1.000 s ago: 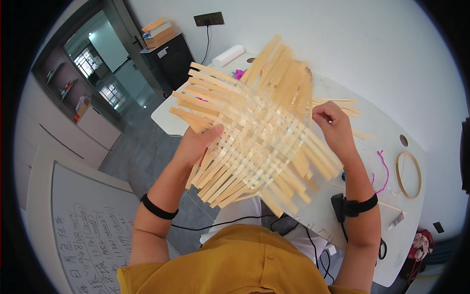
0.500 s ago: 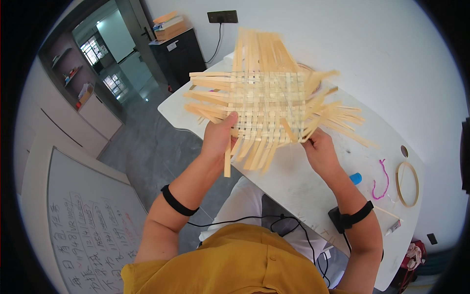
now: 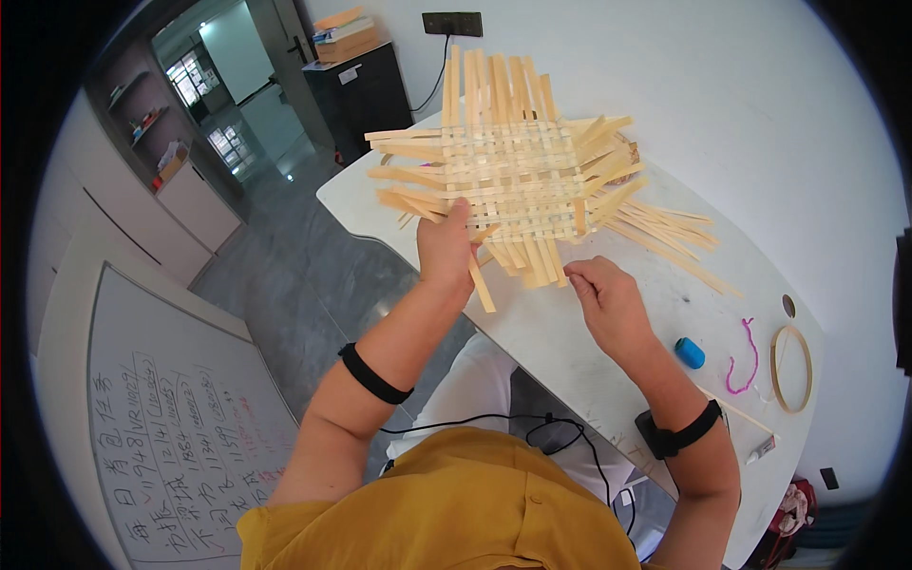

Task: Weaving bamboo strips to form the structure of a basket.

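A square of woven pale bamboo strips is held up over the table, loose strip ends fanning out on all sides. My left hand grips its near left corner, thumb on top and the other fingers mostly hidden underneath. By the near edge, to the right, my right hand is closed in a pinch close to the tip of one hanging strip. Whatever lies between its fingertips is too small to make out. Behind the weave, a bundle of loose strips rests on the table.
On the white table lie a blue roll, a pink cord, a bamboo hoop and a small tube. A black cable crosses below my arms. A whiteboard stands at left.
My right hand has come off the weave's near right corner and shifted left and slightly down. The weave has tipped and moved slightly away, still in my left hand.
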{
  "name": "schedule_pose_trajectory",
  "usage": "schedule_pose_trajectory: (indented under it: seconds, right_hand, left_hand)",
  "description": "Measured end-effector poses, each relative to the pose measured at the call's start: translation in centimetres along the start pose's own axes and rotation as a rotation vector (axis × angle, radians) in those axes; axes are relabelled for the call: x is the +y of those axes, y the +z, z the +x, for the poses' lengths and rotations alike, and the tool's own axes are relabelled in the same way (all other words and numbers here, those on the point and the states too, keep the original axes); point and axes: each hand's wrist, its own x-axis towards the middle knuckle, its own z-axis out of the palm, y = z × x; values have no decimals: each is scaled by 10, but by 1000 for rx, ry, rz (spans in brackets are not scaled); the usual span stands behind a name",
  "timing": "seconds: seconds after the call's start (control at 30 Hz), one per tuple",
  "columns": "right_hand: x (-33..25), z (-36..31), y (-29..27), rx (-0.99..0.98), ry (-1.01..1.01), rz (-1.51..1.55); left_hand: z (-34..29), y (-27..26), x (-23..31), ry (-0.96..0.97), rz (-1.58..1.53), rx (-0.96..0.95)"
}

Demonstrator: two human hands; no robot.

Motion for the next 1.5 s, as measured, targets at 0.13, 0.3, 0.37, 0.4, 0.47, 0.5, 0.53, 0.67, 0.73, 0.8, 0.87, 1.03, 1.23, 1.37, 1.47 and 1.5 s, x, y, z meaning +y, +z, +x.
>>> schedule_pose_trajectory:
  seconds: [0.13, 0.3, 0.37, 0.4, 0.47, 0.5, 0.53, 0.67, 0.73, 0.8, 0.87, 1.03, 1.23, 1.37, 1.47, 1.5]
  right_hand:
    - [-6, 0, 2, -30, -5, -4]
    - [-12, 1, 0, -50, -5, -34]
    - [-13, 1, 0, -50, -17, -43]
    - [-13, 2, -1, -37, -30, -55]
    - [-12, 2, -1, -21, -42, -68]
    - [-10, 2, -1, -5, -61, -69]
    - [-8, 3, 0, 11, -78, -71]
    - [-8, 1, 1, 8, -99, -127]
    - [-14, -1, 0, -52, -86, -340]
    - [-19, -2, 1, -86, -123, -437]
    - [-25, -4, 1, -118, -158, -537]
    - [-34, -7, 1, -140, -215, -609]
    - [-47, -6, -9, -105, -198, -513]
    - [-43, 0, -20, -27, -191, -324]
    - [-38, 7, -32, 64, -170, -301]
    - [-34, 9, -35, 101, -188, -346]
  left_hand:
    - [4, 3, -6, 80, -52, 2]
    - [12, 0, -13, 169, -25, 8]
    - [15, -2, -16, 187, 65, 67]
    - [15, -3, -17, 188, 67, 69]
    - [16, -1, -19, 267, 131, 68]
    - [16, -1, -19, 268, 133, 67]
    - [15, -1, -19, 302, 172, 55]
    - [14, 0, -18, 369, 275, 66]
    - [15, 0, -16, 408, 305, 47]
    - [14, 1, -14, 445, 336, 28]
    - [11, 5, -12, 487, 386, 21]
    - [8, 5, -15, 611, 525, -3]
    - [9, 2, -18, 695, 505, -48]
    - [-3, 4, -14, 646, 638, -151]
    - [-5, -1, -13, 538, 685, -217]
    - [-6, -3, -11, 538, 688, -216]
